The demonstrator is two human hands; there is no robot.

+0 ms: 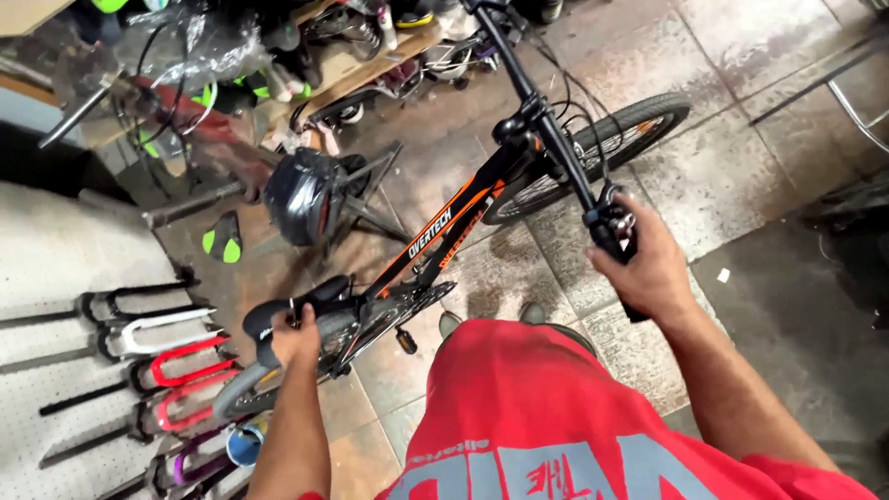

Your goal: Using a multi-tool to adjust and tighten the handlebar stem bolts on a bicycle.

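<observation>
Black and orange, the bicycle [463, 218] stands across a floor of worn stone tiles [741, 56], its front wheel [602, 153] toward the upper right and its rear wheel [245, 389] toward the lower left. The right hand [648, 268] is wrapped closed around the right grip of the handlebar [546, 130], fingers curled over it beside the brake lever. The left hand [296, 338] is clamped onto the back of the black saddle [296, 310], fingers folded down round its edge. The person, in a red shirt [556, 435], stands just beside the frame on its near side, feet close to the pedal [406, 341].

To the right of the front wheel the tiles lie open as far as a dark mat [815, 324] and a thin metal frame [857, 111] at the upper right edge. On the left the room is tight: a row of suspension forks [157, 370] in white, red, pink and purple hangs along a pegboard [46, 268], nearly touching the rear wheel. Beyond the saddle a black helmet-like shape [301, 194] sits on a work stand [370, 199], near the frame's far side. Further back, a wooden shelf [370, 60] and wrapped bicycles [185, 56] crowd the upper left edge, with the handlebar's far end reaching among them
</observation>
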